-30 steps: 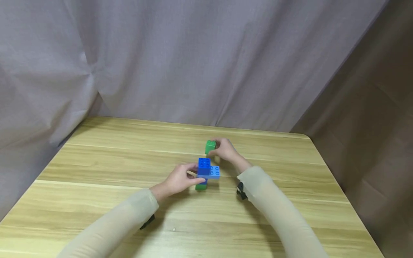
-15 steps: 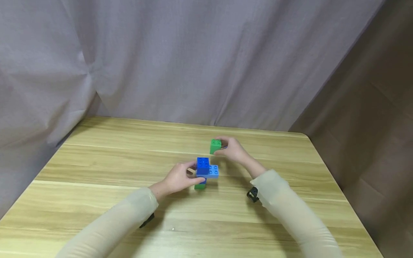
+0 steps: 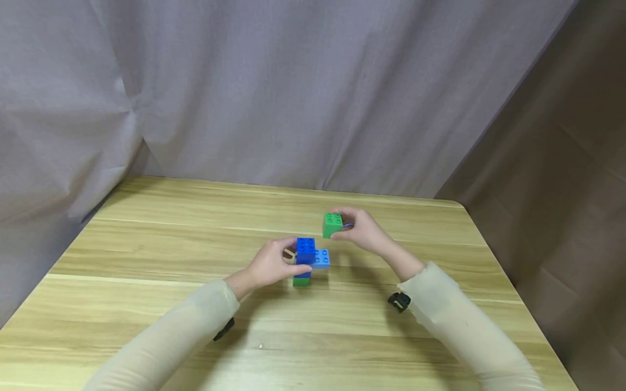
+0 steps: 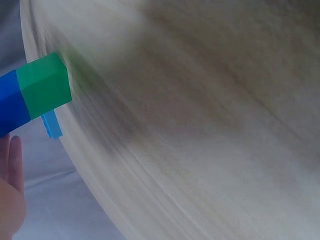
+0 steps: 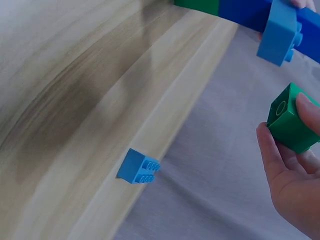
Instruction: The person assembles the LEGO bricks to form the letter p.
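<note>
A stack of toy bricks stands upright on the wooden table in the head view. At its foot is a green brick [image 3: 301,281], with dark blue below a light blue brick [image 3: 321,259] that juts out to the right, and a dark blue brick [image 3: 305,248] on top. My left hand [image 3: 268,264] grips this stack from the left, thumb in front and fingers behind. Right of and beyond the stack, my right hand [image 3: 365,232] pinches a second green brick [image 3: 332,225] between thumb and fingers. The right wrist view shows that brick's hollow underside [image 5: 282,107].
Another light blue brick [image 5: 134,166] rests on the table, near its edge in the right wrist view; in the head view the right hand mostly hides it. A grey curtain [image 3: 235,98] hangs behind the table [image 3: 161,239], and a darker one [image 3: 552,190] on the right.
My right hand has drawn to the right and slightly nearer with the green brick in its fingers. The left hand keeps hold of the stack, almost still.
</note>
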{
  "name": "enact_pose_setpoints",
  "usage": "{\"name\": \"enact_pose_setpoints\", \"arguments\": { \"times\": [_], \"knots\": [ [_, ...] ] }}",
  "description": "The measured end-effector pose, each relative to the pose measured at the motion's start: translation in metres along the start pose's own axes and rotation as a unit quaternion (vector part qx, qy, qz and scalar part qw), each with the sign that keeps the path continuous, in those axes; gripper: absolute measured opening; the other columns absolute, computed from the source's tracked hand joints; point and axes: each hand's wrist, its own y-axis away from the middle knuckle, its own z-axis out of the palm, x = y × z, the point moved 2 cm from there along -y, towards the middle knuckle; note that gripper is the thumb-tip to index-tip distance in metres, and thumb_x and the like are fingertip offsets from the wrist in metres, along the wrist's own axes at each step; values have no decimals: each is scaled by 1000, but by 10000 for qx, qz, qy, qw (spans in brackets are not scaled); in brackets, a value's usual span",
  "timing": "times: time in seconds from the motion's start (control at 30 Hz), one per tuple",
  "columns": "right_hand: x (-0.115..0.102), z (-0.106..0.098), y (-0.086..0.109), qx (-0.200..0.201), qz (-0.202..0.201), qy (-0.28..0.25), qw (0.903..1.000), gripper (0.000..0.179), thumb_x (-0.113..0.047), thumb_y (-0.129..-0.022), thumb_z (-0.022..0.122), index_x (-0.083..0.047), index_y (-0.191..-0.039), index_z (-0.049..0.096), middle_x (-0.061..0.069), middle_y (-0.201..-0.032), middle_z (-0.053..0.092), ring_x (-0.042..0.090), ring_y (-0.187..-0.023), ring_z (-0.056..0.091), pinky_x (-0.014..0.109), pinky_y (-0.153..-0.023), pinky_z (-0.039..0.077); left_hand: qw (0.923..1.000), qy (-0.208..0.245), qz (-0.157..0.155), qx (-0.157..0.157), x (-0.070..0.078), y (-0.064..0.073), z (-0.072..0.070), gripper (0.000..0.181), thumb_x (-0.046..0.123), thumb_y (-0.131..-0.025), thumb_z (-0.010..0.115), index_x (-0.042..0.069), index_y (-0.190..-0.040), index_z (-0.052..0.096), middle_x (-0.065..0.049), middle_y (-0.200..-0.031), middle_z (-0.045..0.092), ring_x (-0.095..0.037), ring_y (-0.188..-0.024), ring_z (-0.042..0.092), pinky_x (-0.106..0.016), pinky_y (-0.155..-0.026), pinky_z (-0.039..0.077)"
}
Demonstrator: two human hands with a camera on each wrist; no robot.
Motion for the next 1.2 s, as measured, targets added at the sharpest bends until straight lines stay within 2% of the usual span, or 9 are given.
{"name": "enact_pose_setpoints", "arguments": {
  "times": [0.23, 0.53, 0.7, 1.07, 1.2],
  "knots": [
    [-4, -4, 16, -10, -132, -86, 9999, 55, -2, -78, 72, 5, -128, 50, 25, -112, 61, 32, -95, 64, 34, -82, 57, 10000, 80, 12, -51, 1, -2, 1, 38, 26, -76, 78, 7, -106, 65, -3, -90, 68, -16, -85, 64, -23, -76, 57],
    [-12, 0, 37, -91, 12, -285, 9996, 54, -1, -79, 71, 5, -128, 51, 25, -113, 61, 32, -96, 65, 31, -80, 58, 9993, 248, -1, -275, 4, -2, -2, 35, 26, -77, 77, 7, -104, 65, -4, -90, 68, -16, -86, 65, -20, -75, 57],
    [-15, 7, 42, -99, -18, -125, 9999, 53, -3, -78, 72, 3, -127, 53, 23, -110, 63, 30, -93, 66, 30, -79, 58, 9990, 306, 91, -305, 5, -2, -2, 34, 24, -78, 76, 5, -104, 65, -6, -91, 69, -16, -87, 65, -22, -76, 57],
    [-9, 16, 44, -215, 218, -97, 9995, 51, -4, -79, 72, 2, -126, 53, 22, -107, 64, 33, -94, 65, 34, -81, 57, 9979, 589, 103, -233, 0, -2, 2, 33, 23, -77, 77, 6, -103, 65, -6, -92, 69, -16, -88, 65, -21, -77, 57],
    [-10, 18, 44, -194, 110, 14, 9998, 52, -3, -79, 72, 3, -127, 53, 23, -111, 63, 33, -97, 64, 35, -83, 57, 9979, 604, 50, -233, 0, -2, 1, 33, 23, -78, 77, 6, -104, 65, -6, -92, 69, -16, -89, 64, -22, -78, 57]
  ]
}}
